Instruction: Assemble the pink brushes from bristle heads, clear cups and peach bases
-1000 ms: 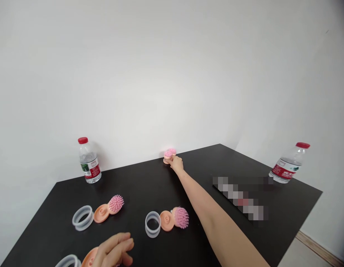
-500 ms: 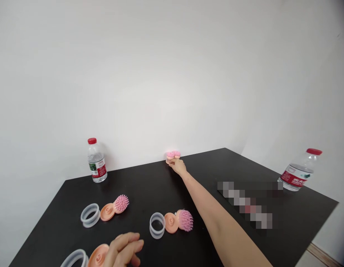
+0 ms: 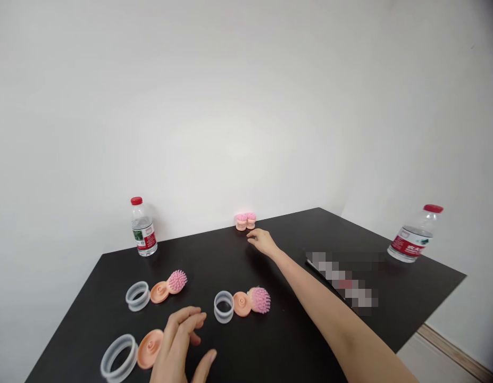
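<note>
Two small pink bristle brushes (image 3: 245, 221) stand side by side against the wall at the table's back edge. My right hand (image 3: 263, 242) is just in front of them, apart from them, its fingers loosely spread with nothing held. My left hand (image 3: 180, 340) hovers low in front, thumb and fingers apart, partly over an orange disc (image 3: 150, 348). Beside that disc lies a clear ring (image 3: 119, 357). Anything under the left hand is hidden. Two similar sets lie farther back: a ring (image 3: 138, 296), disc and pink brush (image 3: 177, 281), and a ring (image 3: 224, 307), disc (image 3: 242, 304) and brush (image 3: 259, 300).
A red-capped water bottle (image 3: 144, 229) stands at the back left of the black table (image 3: 214, 255). Another bottle (image 3: 414, 234) stands near the right edge. A pixelated flat object (image 3: 342, 282) lies right of my right forearm.
My right hand has let go of the brushes at the wall and drawn back a little towards me. The view has shifted slightly, showing more of my left hand and the nearest set.
</note>
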The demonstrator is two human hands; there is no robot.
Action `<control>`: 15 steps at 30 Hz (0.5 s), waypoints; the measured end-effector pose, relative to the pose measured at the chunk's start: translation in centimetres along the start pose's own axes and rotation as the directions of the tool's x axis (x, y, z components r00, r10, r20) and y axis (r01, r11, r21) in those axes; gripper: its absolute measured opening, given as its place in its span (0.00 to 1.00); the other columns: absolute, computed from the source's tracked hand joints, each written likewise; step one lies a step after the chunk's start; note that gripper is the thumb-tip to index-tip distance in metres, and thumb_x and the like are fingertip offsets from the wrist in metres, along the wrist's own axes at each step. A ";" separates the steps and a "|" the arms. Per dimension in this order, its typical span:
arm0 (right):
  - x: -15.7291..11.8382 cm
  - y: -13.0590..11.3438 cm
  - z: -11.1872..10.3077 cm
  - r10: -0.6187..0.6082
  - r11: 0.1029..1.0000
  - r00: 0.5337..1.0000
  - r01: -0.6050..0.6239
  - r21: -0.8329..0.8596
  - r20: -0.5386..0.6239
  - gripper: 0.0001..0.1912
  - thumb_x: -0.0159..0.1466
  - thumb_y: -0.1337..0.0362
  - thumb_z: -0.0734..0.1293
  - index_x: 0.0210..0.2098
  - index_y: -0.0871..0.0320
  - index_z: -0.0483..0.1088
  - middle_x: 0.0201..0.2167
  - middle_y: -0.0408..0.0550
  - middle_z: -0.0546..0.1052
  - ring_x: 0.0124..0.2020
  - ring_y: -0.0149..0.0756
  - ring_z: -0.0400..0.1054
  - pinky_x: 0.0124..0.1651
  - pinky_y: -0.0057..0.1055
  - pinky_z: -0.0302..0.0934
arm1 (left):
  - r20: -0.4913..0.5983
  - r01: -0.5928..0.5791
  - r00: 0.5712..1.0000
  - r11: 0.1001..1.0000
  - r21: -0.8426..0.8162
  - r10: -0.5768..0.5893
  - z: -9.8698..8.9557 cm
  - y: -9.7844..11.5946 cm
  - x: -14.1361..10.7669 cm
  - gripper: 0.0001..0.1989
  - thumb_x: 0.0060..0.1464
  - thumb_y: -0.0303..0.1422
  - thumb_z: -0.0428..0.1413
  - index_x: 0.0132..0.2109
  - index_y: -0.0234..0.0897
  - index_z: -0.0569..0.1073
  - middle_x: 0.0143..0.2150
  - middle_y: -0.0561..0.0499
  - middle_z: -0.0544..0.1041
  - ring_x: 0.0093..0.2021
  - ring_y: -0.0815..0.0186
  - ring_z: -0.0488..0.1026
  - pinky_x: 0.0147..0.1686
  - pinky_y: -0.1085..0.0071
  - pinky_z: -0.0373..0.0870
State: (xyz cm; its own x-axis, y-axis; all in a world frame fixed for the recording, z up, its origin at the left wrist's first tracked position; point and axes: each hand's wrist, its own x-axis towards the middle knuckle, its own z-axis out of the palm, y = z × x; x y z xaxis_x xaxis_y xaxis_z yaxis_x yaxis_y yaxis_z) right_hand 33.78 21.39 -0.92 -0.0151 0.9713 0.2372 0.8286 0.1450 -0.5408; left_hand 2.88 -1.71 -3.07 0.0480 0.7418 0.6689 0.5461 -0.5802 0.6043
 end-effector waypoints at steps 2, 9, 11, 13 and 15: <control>-2.2 -0.8 -0.8 -0.037 0.998 0.999 0.037 0.051 0.008 0.11 0.69 0.60 0.67 0.47 0.59 0.74 0.45 0.50 0.78 0.43 0.38 0.74 0.47 0.40 0.71 | 0.025 0.017 1.000 1.000 -0.013 -0.017 -0.2 -0.2 0.0 0.17 0.61 0.48 0.53 0.50 0.44 0.72 0.51 0.42 0.73 0.31 0.64 0.73 0.32 0.64 0.78; -11.4 -4.5 -2.4 -0.275 0.948 0.950 0.244 0.203 0.145 0.15 0.55 0.56 0.75 0.42 0.53 0.81 0.38 0.46 0.82 0.37 0.40 0.75 0.40 0.32 0.69 | 0.117 0.025 0.993 0.999 0.030 -0.028 -1.1 0.5 0.6 0.14 0.60 0.38 0.56 0.53 0.44 0.72 0.53 0.43 0.73 0.35 0.62 0.76 0.34 0.63 0.80; -13.3 -6.0 -2.7 -0.402 0.914 0.889 0.378 0.145 0.220 0.19 0.54 0.56 0.76 0.45 0.52 0.80 0.46 0.48 0.81 0.48 0.45 0.73 0.50 0.36 0.65 | 0.164 -0.026 0.986 0.997 0.072 0.014 -1.1 0.7 0.7 0.14 0.60 0.34 0.55 0.53 0.44 0.72 0.53 0.43 0.73 0.38 0.61 0.78 0.37 0.63 0.81; -14.4 -7.6 -3.0 -0.484 0.866 0.811 0.498 0.046 0.329 0.21 0.57 0.56 0.74 0.50 0.52 0.77 0.52 0.51 0.79 0.54 0.49 0.69 0.56 0.41 0.61 | 0.192 -0.097 0.979 0.989 0.114 0.074 -1.1 0.9 0.7 0.14 0.60 0.31 0.54 0.53 0.44 0.72 0.52 0.44 0.74 0.44 0.58 0.79 0.42 0.61 0.81; -14.9 -9.1 -3.1 -0.475 0.843 0.779 0.537 -0.044 0.410 0.23 0.58 0.58 0.74 0.52 0.53 0.74 0.53 0.53 0.78 0.56 0.50 0.68 0.57 0.43 0.58 | 0.201 -0.160 0.971 0.977 0.142 0.130 -0.9 1.1 0.4 0.16 0.60 0.28 0.54 0.53 0.44 0.72 0.52 0.44 0.76 0.50 0.55 0.78 0.47 0.58 0.79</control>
State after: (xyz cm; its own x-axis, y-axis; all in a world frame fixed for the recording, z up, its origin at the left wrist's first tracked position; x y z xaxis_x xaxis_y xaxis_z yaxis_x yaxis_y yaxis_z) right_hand 28.19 4.99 2.99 -0.6346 0.7649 0.1104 0.7148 0.6352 -0.2926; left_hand 2.77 -2.32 -1.74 0.2856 0.7126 0.6408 0.6443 -0.6378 0.4220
